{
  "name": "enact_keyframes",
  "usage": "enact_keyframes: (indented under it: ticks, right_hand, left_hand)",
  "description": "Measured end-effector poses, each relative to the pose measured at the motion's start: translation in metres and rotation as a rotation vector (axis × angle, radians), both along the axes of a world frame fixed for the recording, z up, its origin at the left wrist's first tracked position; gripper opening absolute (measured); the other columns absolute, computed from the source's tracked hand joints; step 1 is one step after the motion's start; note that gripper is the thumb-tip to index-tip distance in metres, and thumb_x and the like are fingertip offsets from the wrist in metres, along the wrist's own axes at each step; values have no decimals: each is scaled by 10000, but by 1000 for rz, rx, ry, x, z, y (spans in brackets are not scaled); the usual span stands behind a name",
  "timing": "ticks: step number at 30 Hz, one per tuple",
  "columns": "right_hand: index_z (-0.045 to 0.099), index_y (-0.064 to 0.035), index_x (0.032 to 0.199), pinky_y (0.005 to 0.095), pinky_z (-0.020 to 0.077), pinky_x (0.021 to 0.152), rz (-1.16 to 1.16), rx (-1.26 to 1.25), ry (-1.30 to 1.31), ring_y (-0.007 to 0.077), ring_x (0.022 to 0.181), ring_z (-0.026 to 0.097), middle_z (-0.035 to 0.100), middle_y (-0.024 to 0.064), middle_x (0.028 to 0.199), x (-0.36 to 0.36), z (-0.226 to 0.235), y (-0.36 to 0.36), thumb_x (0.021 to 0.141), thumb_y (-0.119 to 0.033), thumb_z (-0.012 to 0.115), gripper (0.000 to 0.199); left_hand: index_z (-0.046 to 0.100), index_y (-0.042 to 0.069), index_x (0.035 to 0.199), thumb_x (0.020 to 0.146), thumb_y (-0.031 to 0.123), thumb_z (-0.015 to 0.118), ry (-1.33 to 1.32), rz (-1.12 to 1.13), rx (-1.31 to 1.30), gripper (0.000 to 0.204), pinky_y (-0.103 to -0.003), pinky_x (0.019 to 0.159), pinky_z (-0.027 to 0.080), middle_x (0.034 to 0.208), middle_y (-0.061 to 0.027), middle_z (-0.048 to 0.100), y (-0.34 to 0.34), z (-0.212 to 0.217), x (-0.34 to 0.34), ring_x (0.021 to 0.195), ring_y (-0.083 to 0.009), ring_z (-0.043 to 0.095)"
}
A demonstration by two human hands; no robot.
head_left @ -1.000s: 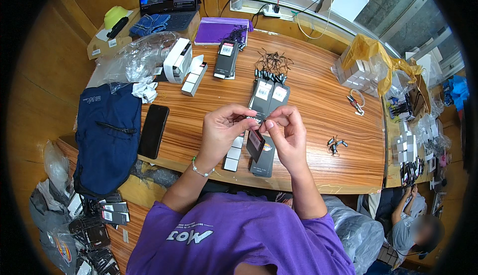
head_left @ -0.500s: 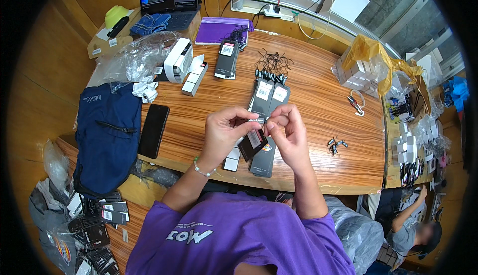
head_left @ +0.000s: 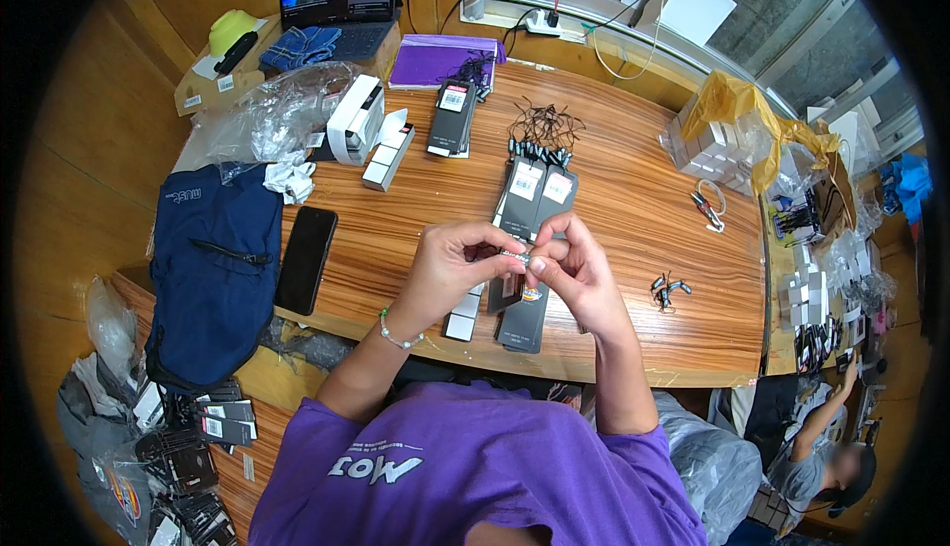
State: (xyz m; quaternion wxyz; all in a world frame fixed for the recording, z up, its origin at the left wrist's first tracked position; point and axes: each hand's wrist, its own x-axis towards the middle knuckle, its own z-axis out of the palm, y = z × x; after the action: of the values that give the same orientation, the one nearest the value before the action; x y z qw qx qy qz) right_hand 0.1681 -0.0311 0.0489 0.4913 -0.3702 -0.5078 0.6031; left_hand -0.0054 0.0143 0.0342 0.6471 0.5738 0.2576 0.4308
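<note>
My left hand (head_left: 463, 257) pinches a small tag seal (head_left: 516, 258) between thumb and fingers above the front of the table. Close against it, my right hand (head_left: 579, 274) is closed in a pinch at the seal's right end; the fingertips hide much of it. A dark hang tag (head_left: 506, 293) hangs beneath my left fingers. Under and beyond both hands lie dark grey hang tags (head_left: 520, 212) with white barcode stickers, in two rows. At their far end is a bunch of black seal strings (head_left: 547, 123). A stack of white labels (head_left: 461, 320) lies below my left hand.
Left are a phone (head_left: 306, 261), a navy bag (head_left: 213, 279) and a label box (head_left: 388, 156). Farther back lies another tag stack (head_left: 450, 119). Several loose seals (head_left: 671, 291) and snips (head_left: 707, 210) lie right. A co-worker (head_left: 826, 457) sits at the lower right.
My hands have turned slightly, and the seal now lies between both sets of fingertips. The hang tag has swung more behind my left fingers. The co-worker's arm has shifted.
</note>
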Motion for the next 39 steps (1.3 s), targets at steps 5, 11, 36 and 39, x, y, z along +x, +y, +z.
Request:
enact_keyframes:
  ticks: [5, 11, 36, 39]
  right_hand:
    - [410, -57, 992, 233, 406, 714, -72, 97, -26, 90, 823, 486, 510, 41, 891, -1, 0, 1, 881, -55, 508, 149]
    - [426, -65, 979, 250, 376, 792, -106, 176, 88, 113, 892, 460, 471, 39, 959, -10, -12, 5, 889, -98, 510, 127]
    - [496, -49, 791, 259, 386, 787, -248, -155, 469, 136, 841, 484, 527, 50, 859, -4, -52, 13, 939, -218, 415, 239]
    - [509, -48, 794, 261, 379, 800, -276, -170, 508, 134, 858, 475, 523, 51, 894, -2, -51, 13, 929, -213, 430, 227]
  left_hand:
    - [631, -36, 874, 765, -25, 651, -113, 3, -35, 112, -205, 618, 505, 762, -75, 638, 0, -10, 0, 674, -98, 605]
    - [620, -30, 870, 764, -26, 652, -190, 57, -40, 110, -209, 621, 506, 774, -82, 638, -5, -10, 7, 674, -103, 605]
    - [380, 51, 1247, 818, 59, 597, 335, 204, 313, 481, -300, 776, 426, 990, -94, 528, -10, -22, 29, 889, -178, 540]
    - [377, 47, 1240, 832, 2, 562, 366, 88, 156, 450, -245, 679, 445, 925, -83, 557, -10, -30, 31, 795, -109, 556]
